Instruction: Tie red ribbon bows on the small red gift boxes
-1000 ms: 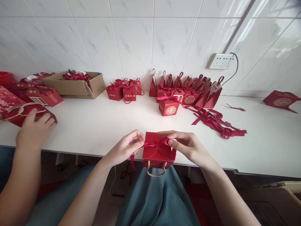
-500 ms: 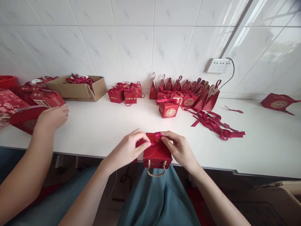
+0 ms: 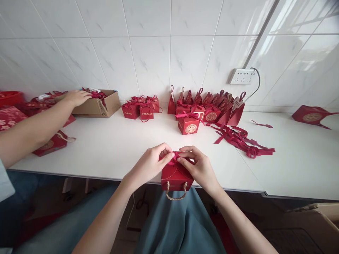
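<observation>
A small red gift box (image 3: 177,177) with a twisted rope handle (image 3: 176,198) sits at the table's front edge, slightly over it. On its top lies a dark pink ribbon (image 3: 173,160). My left hand (image 3: 152,160) is closed, thumb and fingers pinching the ribbon at the left. From the other side my right hand (image 3: 197,164) pinches the ribbon, its thumb close to the middle of the box top. The fingers partly cover the ribbon, so the shape of its knot cannot be made out fully.
Tied red boxes (image 3: 188,125) and triangular red boxes (image 3: 235,111) stand at the back. Loose ribbons (image 3: 238,139) lie to the right. At left, a co-worker's hand (image 3: 78,97) reaches over a cardboard box (image 3: 111,104). Another red box (image 3: 309,114) lies far right.
My hands have drawn closer together on the ribbon. The co-worker's hand has moved from the red boxes at the left up to the cardboard box.
</observation>
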{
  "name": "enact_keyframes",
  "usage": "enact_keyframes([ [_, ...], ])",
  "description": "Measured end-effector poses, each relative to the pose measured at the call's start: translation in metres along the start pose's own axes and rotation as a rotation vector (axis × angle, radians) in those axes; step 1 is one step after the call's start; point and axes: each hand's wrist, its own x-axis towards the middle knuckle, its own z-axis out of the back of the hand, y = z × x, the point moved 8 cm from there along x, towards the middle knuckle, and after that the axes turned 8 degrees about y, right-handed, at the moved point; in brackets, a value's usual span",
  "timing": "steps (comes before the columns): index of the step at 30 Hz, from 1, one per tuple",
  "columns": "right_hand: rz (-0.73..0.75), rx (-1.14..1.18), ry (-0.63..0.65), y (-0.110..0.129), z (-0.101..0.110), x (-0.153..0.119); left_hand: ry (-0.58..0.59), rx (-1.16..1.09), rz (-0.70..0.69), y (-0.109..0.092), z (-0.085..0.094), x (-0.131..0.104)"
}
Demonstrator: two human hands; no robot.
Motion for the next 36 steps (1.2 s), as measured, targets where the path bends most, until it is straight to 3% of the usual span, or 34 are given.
enact_keyframes([
  [5, 0.052, -0.141, -0.017, 0.007, 0.001, -0.001, -0.009, -0.005, 0.015, 0.003, 0.002, -0.002],
  [11, 0.049, -0.154, -0.032, 0.003, -0.002, 0.001, 0.038, 0.267, 0.069, 0.008, 0.011, -0.017],
  [15, 0.023, -0.179, -0.042, 0.001, -0.002, 0.001, 0.052, 0.328, 0.050, 0.001, 0.018, -0.025],
  [24, 0.074, -0.185, 0.048, 0.014, -0.007, 0.005, 0.041, 0.325, -0.262, -0.041, 0.014, -0.005],
  [30, 0.146, -0.247, 0.068, 0.018, -0.009, 0.009, 0.032, 0.176, -0.111, -0.024, 0.017, 0.016],
  [36, 0.160, -0.154, 0.082, 0.009, -0.007, 0.006, -0.023, -0.001, -0.111, 0.005, 0.016, 0.030],
])
